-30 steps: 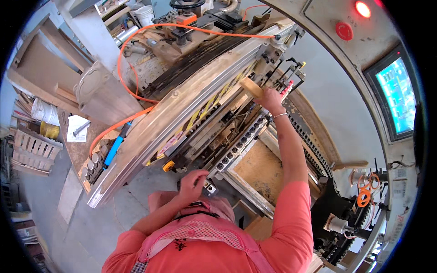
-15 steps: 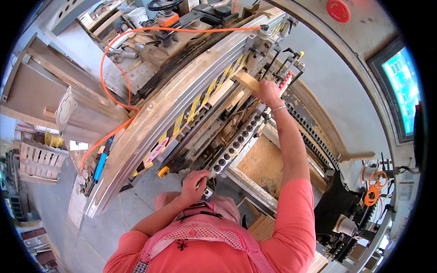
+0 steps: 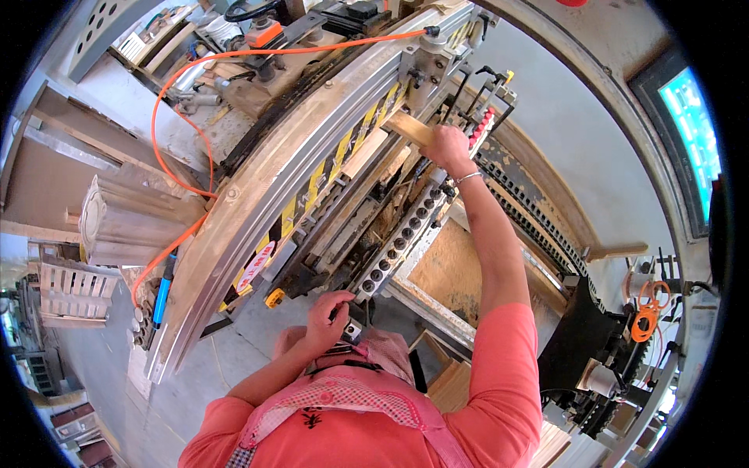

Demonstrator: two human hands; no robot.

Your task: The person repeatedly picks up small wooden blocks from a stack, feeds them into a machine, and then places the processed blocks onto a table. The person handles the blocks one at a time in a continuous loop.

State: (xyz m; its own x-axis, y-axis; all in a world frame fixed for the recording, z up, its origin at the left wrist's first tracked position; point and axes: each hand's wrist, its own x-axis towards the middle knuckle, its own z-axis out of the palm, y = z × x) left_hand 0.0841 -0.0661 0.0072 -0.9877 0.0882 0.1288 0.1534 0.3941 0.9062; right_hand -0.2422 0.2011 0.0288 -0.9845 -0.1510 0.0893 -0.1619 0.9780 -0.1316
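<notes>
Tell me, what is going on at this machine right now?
A person in a coral long-sleeved top stands at a large woodworking machine with a long metal rail. The right hand reaches far out and grips a pale wooden piece against the machine's upper end. The left hand rests close to the body, fingers on a small control at the near end of a perforated metal bar. An orange hose loops over the rail.

One head-worn fisheye view looks steeply down, close over the woodworking machine (image 3: 328,179).
</notes>
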